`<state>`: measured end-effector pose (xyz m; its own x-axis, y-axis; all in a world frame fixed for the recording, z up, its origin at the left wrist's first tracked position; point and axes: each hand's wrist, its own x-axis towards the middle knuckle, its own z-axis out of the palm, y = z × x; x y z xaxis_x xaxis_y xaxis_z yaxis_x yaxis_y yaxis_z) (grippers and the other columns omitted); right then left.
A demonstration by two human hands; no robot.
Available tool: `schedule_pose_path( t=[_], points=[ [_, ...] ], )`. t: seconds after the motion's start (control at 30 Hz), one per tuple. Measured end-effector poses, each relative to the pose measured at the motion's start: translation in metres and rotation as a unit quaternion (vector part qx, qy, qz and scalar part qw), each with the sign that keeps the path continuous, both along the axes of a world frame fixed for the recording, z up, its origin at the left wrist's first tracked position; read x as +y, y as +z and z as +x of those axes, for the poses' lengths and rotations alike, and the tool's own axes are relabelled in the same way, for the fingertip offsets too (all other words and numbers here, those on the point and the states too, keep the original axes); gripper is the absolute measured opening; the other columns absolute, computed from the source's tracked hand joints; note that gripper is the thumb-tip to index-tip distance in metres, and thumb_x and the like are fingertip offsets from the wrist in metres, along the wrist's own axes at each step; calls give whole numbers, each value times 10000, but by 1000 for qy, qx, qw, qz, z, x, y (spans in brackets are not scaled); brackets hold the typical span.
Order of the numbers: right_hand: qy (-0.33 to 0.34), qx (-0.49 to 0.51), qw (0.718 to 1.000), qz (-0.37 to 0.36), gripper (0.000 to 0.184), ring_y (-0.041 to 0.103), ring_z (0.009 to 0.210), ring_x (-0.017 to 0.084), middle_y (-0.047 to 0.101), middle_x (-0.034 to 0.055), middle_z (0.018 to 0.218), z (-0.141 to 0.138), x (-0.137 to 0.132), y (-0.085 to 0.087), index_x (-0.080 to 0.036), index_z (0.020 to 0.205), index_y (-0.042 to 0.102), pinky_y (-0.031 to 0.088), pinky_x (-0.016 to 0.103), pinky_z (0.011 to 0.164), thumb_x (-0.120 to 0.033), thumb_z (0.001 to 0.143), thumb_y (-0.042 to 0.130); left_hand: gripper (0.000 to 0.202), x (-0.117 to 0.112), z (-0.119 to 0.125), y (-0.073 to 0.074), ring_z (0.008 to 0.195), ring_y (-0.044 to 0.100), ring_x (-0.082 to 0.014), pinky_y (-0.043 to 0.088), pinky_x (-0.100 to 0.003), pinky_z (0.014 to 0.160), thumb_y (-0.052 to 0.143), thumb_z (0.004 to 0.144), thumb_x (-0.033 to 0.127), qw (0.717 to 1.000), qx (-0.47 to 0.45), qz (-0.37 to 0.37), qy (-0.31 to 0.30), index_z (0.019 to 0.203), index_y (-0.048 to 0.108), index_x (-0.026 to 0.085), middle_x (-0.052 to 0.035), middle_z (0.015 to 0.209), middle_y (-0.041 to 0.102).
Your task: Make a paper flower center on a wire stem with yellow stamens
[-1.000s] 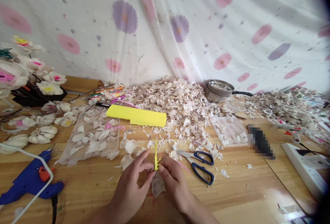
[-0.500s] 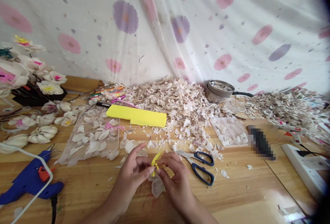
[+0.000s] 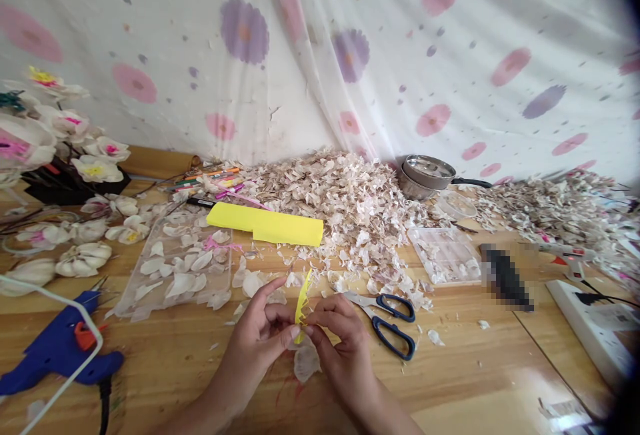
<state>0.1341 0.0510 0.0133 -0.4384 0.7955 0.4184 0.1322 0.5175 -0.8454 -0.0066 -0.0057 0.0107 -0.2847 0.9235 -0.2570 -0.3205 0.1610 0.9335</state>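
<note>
Between my two hands stands a narrow yellow paper strip (image 3: 303,298), its right edge cut into a fringe. My left hand (image 3: 263,331) pinches the strip near its lower end with thumb and fingertips. At the fringed side, my right hand (image 3: 341,335) has thumb and fingers closed on the strip's cut edge. Just below the fingertips lies a pale translucent petal (image 3: 306,363) on the wooden table. Scissors with dark blue handles (image 3: 395,335) rest beside my right hand, blades pointing left. A yellow paper sheet (image 3: 265,223), folded or rolled, lies farther back.
Dried petals (image 3: 330,195) are heaped at the back, near metal bowls (image 3: 427,175). A clear tray (image 3: 175,268) holds loose petals. A blue glue gun (image 3: 60,341) lies left, below handmade flowers (image 3: 75,128). At right are a power strip (image 3: 590,328) and a white glue gun (image 3: 575,261).
The yellow strip was curled over and now stands straighter, its fringe showing. My right fingers have shifted slightly along it, while my left hand has stayed in place.
</note>
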Motion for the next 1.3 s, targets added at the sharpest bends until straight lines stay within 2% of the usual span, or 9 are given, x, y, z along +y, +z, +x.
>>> schedule_pose_path(
  t=[0.23, 0.37, 0.53, 0.63, 0.73, 0.9, 1.3],
  points=[
    [-2, -26, 999, 40, 151, 531, 722, 177, 596, 33, 746, 3, -1, 4, -210, 807, 675, 424, 313, 645, -121, 837, 557, 731, -1, 0, -1, 696, 595, -184, 440, -265, 644, 728, 710, 334, 1000, 17, 16, -9, 1320, 359, 174, -12, 715, 656],
    [23, -41, 997, 67, 178, 522, 729, 174, 589, 31, 749, 4, -2, 7, -203, 810, 640, 411, 309, 658, -80, 844, 515, 711, -1, 1, 1, 748, 603, -185, 453, -270, 703, 708, 731, 347, 1000, -13, 16, -13, 1322, 352, 178, -21, 759, 671],
    [41, -62, 994, 75, 162, 521, 753, 176, 594, 30, 794, 3, -3, 6, -206, 830, 599, 399, 315, 695, -78, 844, 500, 706, -1, 1, 1, 736, 595, -176, 455, -268, 708, 713, 735, 343, 1000, -19, 11, -20, 1311, 340, 175, -19, 754, 670],
    [39, -81, 995, 53, 127, 510, 763, 177, 579, 27, 786, 4, -3, 5, -195, 802, 550, 384, 318, 713, -96, 845, 484, 690, -1, 0, 0, 724, 583, -169, 448, -264, 707, 704, 744, 341, 1000, 9, 10, -16, 1304, 340, 168, -14, 742, 662],
    [43, -88, 995, -5, 111, 491, 747, 174, 538, 18, 752, 5, -3, 3, -195, 746, 476, 372, 301, 683, -136, 840, 465, 661, -4, 1, -2, 730, 587, -167, 440, -259, 703, 683, 763, 339, 998, 53, 14, -13, 1307, 341, 185, 1, 742, 652],
    [73, -91, 989, -96, 187, 452, 698, 153, 478, 0, 714, 2, -5, 1, -204, 679, 383, 350, 275, 645, -169, 862, 397, 579, -6, 4, -7, 769, 597, -164, 424, -277, 772, 638, 796, 322, 993, 117, 23, -15, 1287, 351, 210, 16, 766, 649],
    [69, -93, 992, -54, 293, 418, 602, 146, 434, -8, 598, -1, -8, -5, -210, 599, 284, 300, 278, 588, -194, 879, 368, 600, -6, 5, -6, 748, 590, -170, 427, -290, 762, 648, 781, 341, 994, 107, 35, -7, 1272, 340, 188, 12, 753, 646]
  ],
)
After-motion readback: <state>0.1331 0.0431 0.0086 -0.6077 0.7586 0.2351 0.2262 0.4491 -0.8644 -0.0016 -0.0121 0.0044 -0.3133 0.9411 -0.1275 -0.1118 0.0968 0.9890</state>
